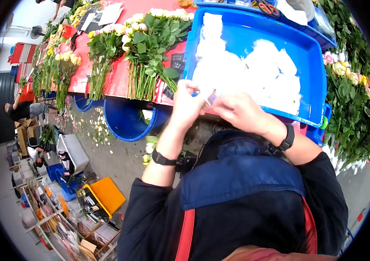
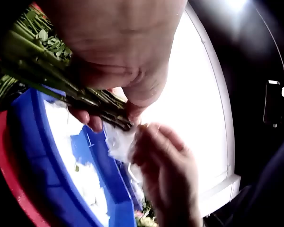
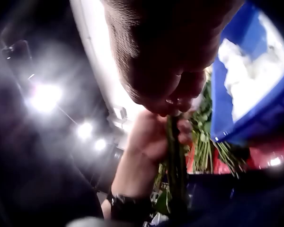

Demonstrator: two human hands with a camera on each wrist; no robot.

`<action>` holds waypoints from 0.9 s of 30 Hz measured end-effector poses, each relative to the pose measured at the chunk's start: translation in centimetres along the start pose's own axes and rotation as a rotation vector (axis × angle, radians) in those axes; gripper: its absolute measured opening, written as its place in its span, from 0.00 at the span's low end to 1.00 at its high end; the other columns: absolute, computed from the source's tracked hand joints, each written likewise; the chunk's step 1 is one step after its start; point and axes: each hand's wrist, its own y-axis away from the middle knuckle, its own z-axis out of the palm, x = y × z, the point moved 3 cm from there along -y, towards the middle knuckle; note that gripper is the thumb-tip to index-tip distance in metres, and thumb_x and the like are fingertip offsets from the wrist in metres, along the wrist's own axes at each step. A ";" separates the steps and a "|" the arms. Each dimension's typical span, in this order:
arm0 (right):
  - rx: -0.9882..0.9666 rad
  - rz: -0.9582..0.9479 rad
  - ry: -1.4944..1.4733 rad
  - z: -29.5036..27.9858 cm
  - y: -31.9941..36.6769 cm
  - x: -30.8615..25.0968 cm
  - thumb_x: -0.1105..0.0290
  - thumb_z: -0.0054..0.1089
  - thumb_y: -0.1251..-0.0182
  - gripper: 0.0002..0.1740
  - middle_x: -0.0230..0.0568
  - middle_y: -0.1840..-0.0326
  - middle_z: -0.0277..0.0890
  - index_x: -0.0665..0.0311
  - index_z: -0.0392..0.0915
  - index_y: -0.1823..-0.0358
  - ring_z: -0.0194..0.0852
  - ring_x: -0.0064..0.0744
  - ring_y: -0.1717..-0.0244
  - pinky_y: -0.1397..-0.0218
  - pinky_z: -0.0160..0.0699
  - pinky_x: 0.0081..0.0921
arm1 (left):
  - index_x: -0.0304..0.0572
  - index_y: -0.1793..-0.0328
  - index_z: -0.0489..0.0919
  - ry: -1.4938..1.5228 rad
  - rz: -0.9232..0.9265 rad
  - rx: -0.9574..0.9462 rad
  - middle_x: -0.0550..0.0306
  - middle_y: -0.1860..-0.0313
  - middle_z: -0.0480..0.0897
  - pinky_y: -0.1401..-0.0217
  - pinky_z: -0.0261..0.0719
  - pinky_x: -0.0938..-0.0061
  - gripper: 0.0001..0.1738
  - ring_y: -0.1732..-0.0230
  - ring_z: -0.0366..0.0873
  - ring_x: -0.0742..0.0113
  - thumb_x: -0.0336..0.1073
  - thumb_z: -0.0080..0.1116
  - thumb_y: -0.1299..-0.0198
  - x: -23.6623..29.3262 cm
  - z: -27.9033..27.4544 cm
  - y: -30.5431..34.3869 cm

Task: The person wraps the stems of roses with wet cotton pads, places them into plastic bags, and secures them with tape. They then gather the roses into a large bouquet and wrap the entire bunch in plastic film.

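Observation:
In the left wrist view my left hand (image 2: 128, 56) grips a bundle of green flower stems (image 2: 61, 80), its cut ends showing past the thumb. My right hand (image 2: 168, 170) is right at those ends, thumb and fingertips pinched on a small pale piece, blurred and mostly hidden. Seen from the head, the left hand (image 1: 187, 104) and right hand (image 1: 241, 111) meet over the near left edge of a blue tray (image 1: 320, 74). White, overexposed wads (image 1: 272, 65) fill much of that tray. The right wrist view shows the stems (image 3: 176, 161) hanging below the fingers.
Bunches of roses (image 1: 150, 48) lie on the red table (image 1: 119, 87) left of the tray; more flowers (image 1: 346, 91) stand on the right. A blue tub (image 1: 128, 124) sits below the table edge. Scissors (image 1: 268, 8) lie beyond the tray. Other people and a yellow crate (image 1: 106, 193) are farther left.

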 end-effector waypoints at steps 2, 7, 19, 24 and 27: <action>-0.073 0.313 -0.341 3.0 1.7 2.6 0.72 0.65 0.38 0.11 0.35 0.67 0.79 0.66 0.77 0.55 0.78 0.26 0.65 0.60 0.76 0.25 | 0.36 0.40 0.63 0.250 -0.004 -0.127 0.51 0.57 0.80 0.84 0.72 0.81 0.25 0.76 0.77 0.70 0.38 0.61 0.37 1.2 -1.3 -0.5; -0.287 0.390 -0.748 9.0 0.9 3.0 0.57 0.67 0.38 0.31 0.46 0.48 0.78 0.73 0.72 0.41 0.78 0.30 0.53 0.47 0.77 0.28 | 0.33 0.47 0.76 0.520 -0.001 -0.270 0.53 0.59 0.82 0.61 0.80 0.74 0.19 0.61 0.81 0.68 0.43 0.57 0.33 1.5 -1.7 -2.4; -0.364 0.280 -0.075 5.8 3.3 1.6 0.50 0.61 0.34 0.25 0.50 0.63 0.82 0.67 0.80 0.52 0.81 0.38 0.61 0.52 0.77 0.33 | 0.34 0.46 0.79 0.060 0.164 -0.284 0.62 0.63 0.82 0.62 0.76 0.81 0.15 0.66 0.77 0.78 0.32 0.62 0.37 -0.4 0.5 1.2; 0.379 0.615 -0.601 -0.8 5.6 1.2 0.64 0.61 0.33 0.18 0.35 0.62 0.82 0.72 0.79 0.51 0.77 0.23 0.62 0.57 0.77 0.23 | 0.34 0.49 0.78 0.039 0.091 -0.350 0.63 0.72 0.80 0.76 0.72 0.84 0.13 0.79 0.72 0.81 0.31 0.62 0.38 -1.0 3.7 1.6; 0.437 0.664 -0.549 -0.7 7.5 2.3 0.66 0.60 0.33 0.15 0.40 0.65 0.82 0.74 0.81 0.56 0.77 0.22 0.62 0.56 0.77 0.25 | 0.35 0.49 0.77 0.100 0.024 -0.433 0.63 0.71 0.78 0.77 0.70 0.84 0.13 0.78 0.72 0.80 0.30 0.62 0.39 -0.3 6.6 2.6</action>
